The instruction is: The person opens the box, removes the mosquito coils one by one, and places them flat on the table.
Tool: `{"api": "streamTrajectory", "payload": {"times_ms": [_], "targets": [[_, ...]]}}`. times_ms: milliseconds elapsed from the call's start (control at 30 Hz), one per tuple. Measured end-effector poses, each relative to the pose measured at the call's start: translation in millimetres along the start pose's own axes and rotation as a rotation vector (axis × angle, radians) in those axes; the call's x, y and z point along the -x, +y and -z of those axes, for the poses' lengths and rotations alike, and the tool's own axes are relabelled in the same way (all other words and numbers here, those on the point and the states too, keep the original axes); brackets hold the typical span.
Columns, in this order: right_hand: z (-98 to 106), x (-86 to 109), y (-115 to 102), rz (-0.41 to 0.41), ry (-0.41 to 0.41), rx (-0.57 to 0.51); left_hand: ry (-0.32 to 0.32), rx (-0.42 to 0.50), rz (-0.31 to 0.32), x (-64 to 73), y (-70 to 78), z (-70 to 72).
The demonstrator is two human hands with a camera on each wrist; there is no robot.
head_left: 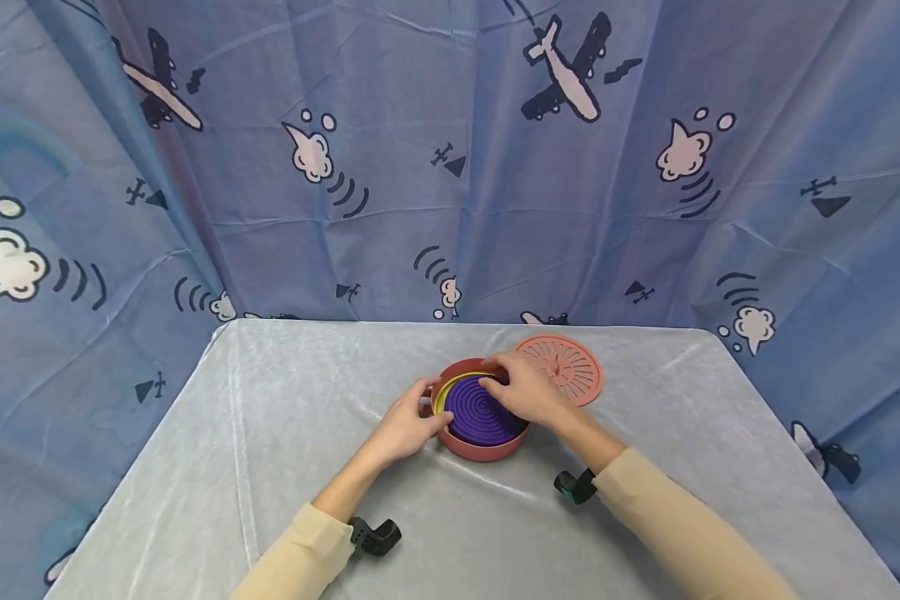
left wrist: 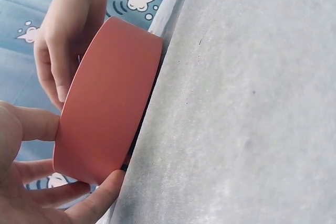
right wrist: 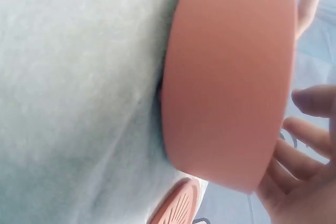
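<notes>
The purple disc (head_left: 483,408), ridged in rings, lies btwn my hands, sunk inside the coral tub (head_left: 487,452). It looks like rubber or silicone: prob. light, bendy, a bit grippy, not fragile. I'd take it by its outer edge, fingertip on one side, thumb on the other; the flat middle gives nothing to hook. A yellow disc (head_left: 438,398) peeks out round it as a crescent on my left thumb's side, so a pinch there could catch both.

The tub seems light too, w/ a smooth wall that could slide, so best held by the rim & side.

My left hand (head_left: 411,425) does that: thumb over the rim nearest it, by the purple edge, other fingers round the outside, one low near the table (head_left: 330,375). My right hand (head_left: 528,392) is over the opposite, far side, fingers loosely bent & apart at the rim, thumb out above the purple disc. Can't tell if those fingertips actually touch anything, as the wall hides them in the R wrist view.

The slotted coral lid (head_left: 566,367) lies flat just beyond my right hand, partly behind it.
</notes>
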State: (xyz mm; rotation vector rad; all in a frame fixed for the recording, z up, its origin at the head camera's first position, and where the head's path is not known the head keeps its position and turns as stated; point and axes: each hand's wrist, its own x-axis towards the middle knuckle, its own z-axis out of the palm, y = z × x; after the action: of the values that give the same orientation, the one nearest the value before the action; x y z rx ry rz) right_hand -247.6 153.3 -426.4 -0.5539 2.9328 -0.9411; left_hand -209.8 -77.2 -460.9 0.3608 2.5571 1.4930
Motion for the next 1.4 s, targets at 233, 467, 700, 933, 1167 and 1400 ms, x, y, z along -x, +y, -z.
{"api": "streamTrajectory", "payload": {"times_ms": [233,467,700,933,1167,1400], "targets": [[-5.8,-5.7,-1.9,0.011,-0.047,0.070,-0.001,-0.005,-0.005,-0.9,1.1,0.6],[-6.8,-5.1,-3.8,0.033,-0.058,0.078,-0.009,-0.002,-0.023,-2.6,-0.3,1.0],[-5.4,-4.3,-3.2,0.057,-0.051,0.056,-0.006,-0.011,-0.032,-3.7,-1.4,2.2],[-2.2,-9.5,4.0,0.061,-0.030,-0.138,0.004,-0.007,-0.031,-3.2,-0.8,1.0],[3.4,-12.8,9.3,-0.018,-0.059,-0.300,0.004,-0.010,-0.024,-2.9,-2.0,0.1],[7.6,-12.8,13.7,-0.062,-0.158,-0.402,0.001,-0.014,-0.008,-1.5,-2.3,-0.4]]}}
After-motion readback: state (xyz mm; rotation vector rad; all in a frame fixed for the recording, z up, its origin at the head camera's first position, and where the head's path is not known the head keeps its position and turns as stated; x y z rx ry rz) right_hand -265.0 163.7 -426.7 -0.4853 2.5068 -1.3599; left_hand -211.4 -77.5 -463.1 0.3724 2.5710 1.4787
